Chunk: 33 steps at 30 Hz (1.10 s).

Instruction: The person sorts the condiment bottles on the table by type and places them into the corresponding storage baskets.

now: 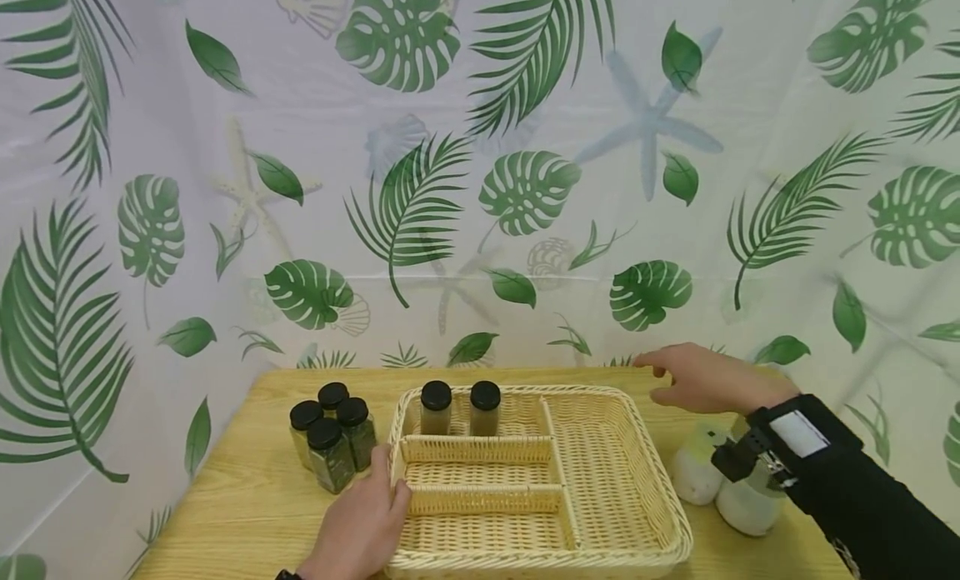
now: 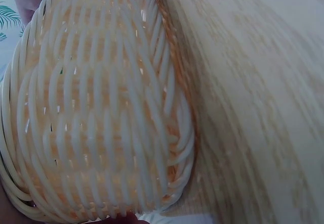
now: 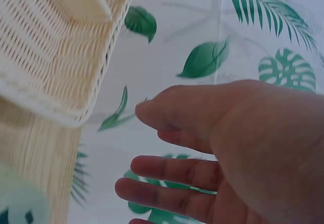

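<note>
A pale wicker basket [image 1: 615,472] with dividers lies on the wooden table. My left hand [image 1: 363,513] grips its left rim, thumb over the edge; the left wrist view shows the woven side wall [image 2: 96,97] up close, standing on the table. In the rear left compartment stand two dark-lidded spice jars, one on the left [image 1: 436,409] and one on the right [image 1: 484,409]. Beyond the basket's back right corner, my right hand [image 1: 697,378] hovers with fingers spread loosely. Nothing is in it, as the right wrist view of the palm and fingers [image 3: 167,191] shows.
Several black-lidded glass jars [image 1: 330,455] stand grouped on the table left of the basket. Two white rounded containers, one nearer the basket [image 1: 697,476] and one in front [image 1: 750,509], sit under my right forearm. A leaf-patterned curtain [image 1: 480,188] hangs behind the table.
</note>
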Tool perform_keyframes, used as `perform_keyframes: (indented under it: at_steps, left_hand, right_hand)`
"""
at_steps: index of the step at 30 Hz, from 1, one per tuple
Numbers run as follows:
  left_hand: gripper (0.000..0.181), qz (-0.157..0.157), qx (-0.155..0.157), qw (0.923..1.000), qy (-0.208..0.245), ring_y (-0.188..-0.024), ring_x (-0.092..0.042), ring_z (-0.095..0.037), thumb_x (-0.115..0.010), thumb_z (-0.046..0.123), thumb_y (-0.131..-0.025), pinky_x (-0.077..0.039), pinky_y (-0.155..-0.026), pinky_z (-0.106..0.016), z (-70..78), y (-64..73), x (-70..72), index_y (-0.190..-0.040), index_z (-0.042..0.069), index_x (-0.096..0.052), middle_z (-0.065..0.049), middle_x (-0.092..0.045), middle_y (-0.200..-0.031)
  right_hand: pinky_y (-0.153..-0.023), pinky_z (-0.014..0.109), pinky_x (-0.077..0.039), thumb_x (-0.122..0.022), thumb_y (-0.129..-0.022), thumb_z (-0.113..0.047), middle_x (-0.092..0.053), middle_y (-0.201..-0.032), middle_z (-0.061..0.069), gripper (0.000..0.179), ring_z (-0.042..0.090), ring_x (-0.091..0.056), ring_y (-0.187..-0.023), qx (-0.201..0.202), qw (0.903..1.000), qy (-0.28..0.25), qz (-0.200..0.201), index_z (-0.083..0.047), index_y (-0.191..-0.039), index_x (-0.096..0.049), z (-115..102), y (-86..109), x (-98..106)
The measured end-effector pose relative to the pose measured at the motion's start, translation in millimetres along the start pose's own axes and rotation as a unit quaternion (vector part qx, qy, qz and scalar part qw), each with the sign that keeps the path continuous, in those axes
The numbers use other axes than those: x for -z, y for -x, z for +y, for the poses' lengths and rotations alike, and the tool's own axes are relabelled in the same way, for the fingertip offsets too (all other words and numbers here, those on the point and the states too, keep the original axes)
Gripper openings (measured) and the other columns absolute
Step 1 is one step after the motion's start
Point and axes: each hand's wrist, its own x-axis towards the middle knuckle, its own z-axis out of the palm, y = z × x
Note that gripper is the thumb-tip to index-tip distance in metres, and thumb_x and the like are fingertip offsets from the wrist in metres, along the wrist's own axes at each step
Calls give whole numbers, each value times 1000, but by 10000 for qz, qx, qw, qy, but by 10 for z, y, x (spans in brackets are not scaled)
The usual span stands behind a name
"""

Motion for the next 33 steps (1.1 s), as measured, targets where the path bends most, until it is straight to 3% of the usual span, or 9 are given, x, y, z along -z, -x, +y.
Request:
perform_keyframes:
  at_steps: [13,28,33]
  left_hand:
    - [53,-30,7,10000,24,-40,-39,-18,-39,31,-107,-28,-42,-35,0,-4,-15,-150,2,-28,1,-44,-52]
    - [55,-23,141,9999,-54,-44,-46,-19,-37,31,-107,-32,-45,-35,16,0,47,-152,2,-26,-2,-48,-54]
    - [55,-118,134,9998,25,-44,-45,-19,-37,31,-107,-30,-45,-35,22,13,26,-153,3,-26,-1,-48,-55]
  right_hand:
    - [-75,45,-55,-67,-94,-24,-66,-110,23,53,31,-66,-93,-611,9981,-30,-31,7,-135,-57,661,300,-41]
    - [-70,44,-55,-68,-90,-21,-66,-104,23,51,29,-64,-86,-919,9957,-21,85,11,-129,-59,1062,467,-97]
    - [-74,50,-55,-67,-89,-16,-66,-105,27,45,39,-65,-92,-925,9957,77,63,13,-123,-61,1188,544,-161]
